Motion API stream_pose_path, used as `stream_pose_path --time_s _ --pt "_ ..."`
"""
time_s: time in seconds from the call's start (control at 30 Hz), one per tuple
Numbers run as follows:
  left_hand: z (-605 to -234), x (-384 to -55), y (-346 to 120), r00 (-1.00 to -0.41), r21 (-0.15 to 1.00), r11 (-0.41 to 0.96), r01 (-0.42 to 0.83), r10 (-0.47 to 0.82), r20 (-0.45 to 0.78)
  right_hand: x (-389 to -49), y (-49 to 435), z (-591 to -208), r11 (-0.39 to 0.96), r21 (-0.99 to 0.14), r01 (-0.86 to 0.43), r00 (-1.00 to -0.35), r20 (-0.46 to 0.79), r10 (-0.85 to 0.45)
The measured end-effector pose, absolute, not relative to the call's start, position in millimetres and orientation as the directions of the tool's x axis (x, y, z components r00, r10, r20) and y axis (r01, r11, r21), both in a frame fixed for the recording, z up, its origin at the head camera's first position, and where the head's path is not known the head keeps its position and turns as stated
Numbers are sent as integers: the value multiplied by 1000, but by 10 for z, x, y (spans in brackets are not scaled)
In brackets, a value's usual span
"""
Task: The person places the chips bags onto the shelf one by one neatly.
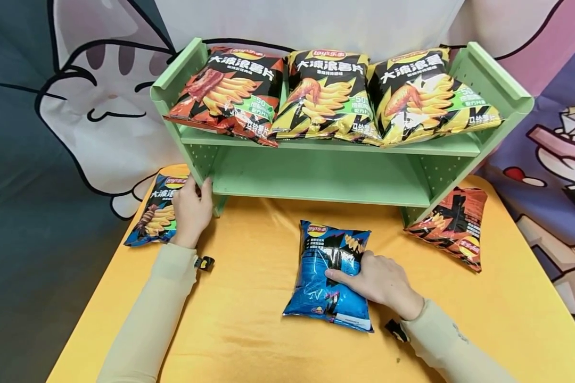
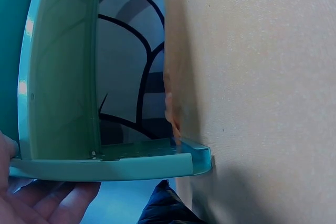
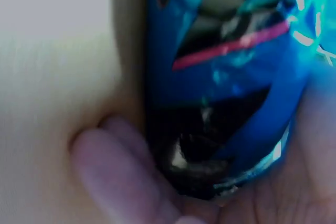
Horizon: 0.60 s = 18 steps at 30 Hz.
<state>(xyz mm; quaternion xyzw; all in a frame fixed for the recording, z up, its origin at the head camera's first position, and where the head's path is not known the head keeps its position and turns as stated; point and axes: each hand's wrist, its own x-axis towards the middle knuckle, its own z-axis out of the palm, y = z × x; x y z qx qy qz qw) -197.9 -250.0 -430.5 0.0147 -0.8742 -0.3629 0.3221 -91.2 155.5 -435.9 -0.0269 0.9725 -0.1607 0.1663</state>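
My right hand [image 1: 385, 279] holds a blue chip bag [image 1: 316, 271] on the orange cloth, thumb over its face and fingers along its right edge. The right wrist view has the shiny blue bag [image 3: 220, 77] against the palm, fingertips touching the cloth. With my left hand [image 1: 191, 210] I grip the left side panel of a green two-tier shelf [image 1: 321, 173]. In the left wrist view the thumb and fingers lie on either side of that green panel [image 2: 105, 170]. Beside this hand lies a dark blue chip bag [image 1: 155, 213], partly covered by it.
On the shelf's upper tier lean a red chip bag [image 1: 230, 90] and two yellow ones, a middle bag [image 1: 323, 96] and a right bag [image 1: 421, 98]. Another red bag [image 1: 452, 226] lies by the shelf's right foot. Orange cloth [image 1: 249, 298] covers the table; a printed backdrop [image 1: 110, 117] hangs behind.
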Motion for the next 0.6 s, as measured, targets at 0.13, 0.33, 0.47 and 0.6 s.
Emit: stream_pose_path --time_s 0.13,0.33,0.47,0.6 --pt "-4294 -1972 -2510 -799 649 736 193 -266 540 -923 1559 -4364 890 -455 27 -938 -319 -135" --pt "-4281 -1960 -2514 -801 653 734 186 -271 533 -915 1578 -4344 815 -577 55 -945 -294 -143" --pt "-4294 -1971 -2514 -799 651 734 191 -269 538 -909 1610 -4290 800 -599 35 -956 -255 -148" --pt "-4308 -1979 -2513 -796 648 736 194 -268 543 -894 1656 -4206 799 -599 -46 -969 -167 -181"
